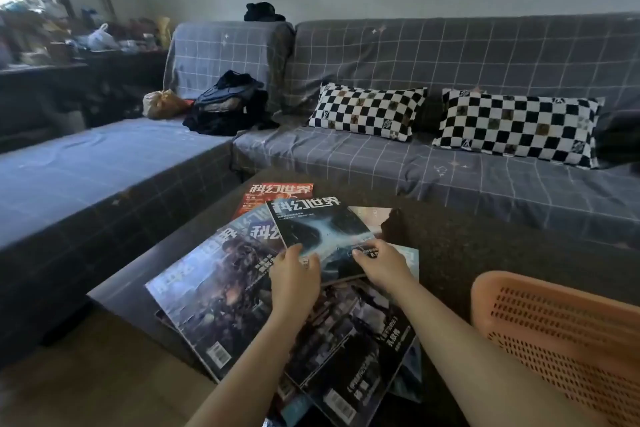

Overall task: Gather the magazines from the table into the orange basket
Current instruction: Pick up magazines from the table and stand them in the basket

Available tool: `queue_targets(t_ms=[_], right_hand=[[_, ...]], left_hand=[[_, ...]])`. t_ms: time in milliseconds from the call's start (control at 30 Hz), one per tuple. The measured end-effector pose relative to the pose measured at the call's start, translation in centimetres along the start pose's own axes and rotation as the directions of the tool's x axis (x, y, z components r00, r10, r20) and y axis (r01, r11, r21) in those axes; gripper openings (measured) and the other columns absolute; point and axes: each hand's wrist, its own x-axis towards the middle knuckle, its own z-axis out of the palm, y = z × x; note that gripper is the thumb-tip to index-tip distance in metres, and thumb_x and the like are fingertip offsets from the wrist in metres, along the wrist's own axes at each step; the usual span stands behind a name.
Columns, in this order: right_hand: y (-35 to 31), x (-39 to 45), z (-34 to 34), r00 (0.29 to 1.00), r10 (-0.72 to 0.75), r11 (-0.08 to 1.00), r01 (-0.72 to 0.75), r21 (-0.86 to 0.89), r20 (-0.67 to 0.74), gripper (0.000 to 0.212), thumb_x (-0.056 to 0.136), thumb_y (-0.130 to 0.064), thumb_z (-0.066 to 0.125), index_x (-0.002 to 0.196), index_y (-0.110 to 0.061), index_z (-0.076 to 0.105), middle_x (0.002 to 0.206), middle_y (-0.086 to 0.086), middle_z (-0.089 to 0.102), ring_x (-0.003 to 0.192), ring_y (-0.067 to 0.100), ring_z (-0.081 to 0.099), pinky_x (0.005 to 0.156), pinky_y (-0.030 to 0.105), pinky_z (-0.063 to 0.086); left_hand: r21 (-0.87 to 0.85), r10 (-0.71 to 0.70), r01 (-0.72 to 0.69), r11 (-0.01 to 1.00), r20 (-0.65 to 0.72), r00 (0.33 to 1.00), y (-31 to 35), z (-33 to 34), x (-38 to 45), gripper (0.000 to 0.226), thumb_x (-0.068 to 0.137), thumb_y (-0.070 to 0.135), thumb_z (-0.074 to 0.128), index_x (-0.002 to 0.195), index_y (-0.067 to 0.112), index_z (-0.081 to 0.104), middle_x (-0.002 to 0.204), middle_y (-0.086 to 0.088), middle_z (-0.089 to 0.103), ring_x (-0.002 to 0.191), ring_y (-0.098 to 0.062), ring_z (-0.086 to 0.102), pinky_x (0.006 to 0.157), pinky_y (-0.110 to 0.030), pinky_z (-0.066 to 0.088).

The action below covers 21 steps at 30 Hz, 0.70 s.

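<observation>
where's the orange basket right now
In the head view the orange basket sits at the lower right, on the dark table, just right of the right forearm and the spread of magazines.

Bare dark table (467, 246) lies open between the spread magazines (242, 288) and the orange basket (561, 333).

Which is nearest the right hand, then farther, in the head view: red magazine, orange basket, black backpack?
From the right hand:
1. Red magazine, on the table ahead and to the left.
2. Orange basket, at the right; close to the magazine's distance, hard to separate.
3. Black backpack, far left on the sofa.
</observation>
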Motion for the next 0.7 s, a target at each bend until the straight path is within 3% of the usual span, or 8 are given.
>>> queue_targets(t_ms=[100,200,267,333,433,533,633,700], right_hand=[[0.6,2.1,0.1,0.997,0.067,0.99,-0.061,-0.128,0.047,0.063,0.087,-0.054,0.053,0.138,-0.02,0.041,0.138,0.008,0.049,0.128,0.03,0.042,0.105,0.04,0.037],[0.8,3.5,-0.1,0.993,0.117,0.964,-0.114,-0.24,-0.001,0.072,0.084,-0.06,0.052,0.138,-0.014,0.039,0.139,0.014,0.044,0.127,0.033,0.041,0.103,0.039,0.037],[0.7,3.7,-0.2,0.989,0.145,0.948,-0.144,-0.284,-0.018,0.07,0.085,-0.06,0.051,0.135,-0.011,0.045,0.137,0.016,0.046,0.126,0.032,0.042,0.1,0.037,0.038],[0.7,3.5,-0.3,0.988,0.152,0.944,-0.144,-0.298,0.003,0.06,0.088,-0.054,0.051,0.133,-0.014,0.05,0.135,0.012,0.052,0.126,0.03,0.044,0.097,0.035,0.039],[0.8,2.5,-0.5,0.975,0.22,0.966,-0.217,-0.138,0.007,0.053,0.087,-0.047,0.059,0.127,-0.012,0.055,0.126,0.01,0.059,0.114,0.027,0.055,0.087,0.03,0.043],[0.7,0.8,-1.0,0.951,0.304,0.95,-0.307,0.06,0.051,0.067,0.079,-0.053,0.067,0.122,-0.004,0.055,0.12,0.013,0.06,0.106,0.027,0.057,0.079,0.03,0.045],[0.3,-1.5,-2.4,0.958,0.28,0.91,-0.288,0.299,0.069,0.063,0.078,-0.042,0.072,0.121,0.002,0.054,0.118,0.016,0.06,0.101,0.028,0.057,0.078,0.03,0.044],[-0.1,-3.5,-4.0,0.967,0.247,0.87,-0.247,0.426,0.057,0.057,0.079,-0.034,0.073,0.119,0.002,0.055,0.116,0.015,0.062,0.1,0.028,0.059,0.082,0.032,0.047]], left_hand=[[0.049,-0.013,0.018,0.999,-0.089,0.996,-0.5,0.6,1.6,0.051,0.095,0.031,0.056,0.141,0.012,0.044,0.141,-0.012,0.047,0.131,-0.027,0.041,0.106,-0.04,0.038],[-0.056,-0.093,0.088,0.995,-0.086,0.992,-0.6,0.5,2.9,0.054,0.087,0.029,0.07,0.132,0.009,0.047,0.126,-0.01,0.056,0.109,-0.024,0.054,0.087,-0.037,0.048],[-0.105,-0.151,0.144,0.984,-0.061,0.987,-0.6,0.1,3.7,0.048,0.082,0.029,0.075,0.118,0.007,0.053,0.11,-0.002,0.062,0.094,-0.019,0.058,0.076,-0.034,0.047],[-0.132,-0.187,0.185,0.974,0.001,0.982,-0.7,-0.2,4.3,0.038,0.083,0.029,0.075,0.11,0.007,0.059,0.104,-0.004,0.068,0.092,-0.022,0.064,0.081,-0.037,0.052],[-0.221,-0.178,0.19,0.957,0.071,0.981,-0.5,-0.7,3.6,0.039,0.091,0.021,0.066,0.124,0.009,0.049,0.108,-0.007,0.066,0.093,-0.023,0.066,0.079,-0.039,0.055],[-0.25,-0.054,0.067,0.966,0.058,0.997,-0.1,-1.7,1.5,0.039,0.095,0.019,0.059,0.129,0.014,0.042,0.116,-0.004,0.062,0.088,-0.016,0.067,0.072,-0.031,0.054],[-0.323,0.045,-0.027,0.946,0.048,0.998,0.6,-3.2,-0.6,0.026,0.094,0.02,0.059,0.116,0.022,0.046,0.119,-0.008,0.064,0.091,-0.023,0.07,0.086,-0.047,0.056],[-0.399,0.092,-0.065,0.915,0.047,0.995,1.3,-4.2,-2.0,0.024,0.094,0.018,0.059,0.114,0.021,0.047,0.106,-0.015,0.07,0.084,-0.028,0.073,0.081,-0.05,0.056]])
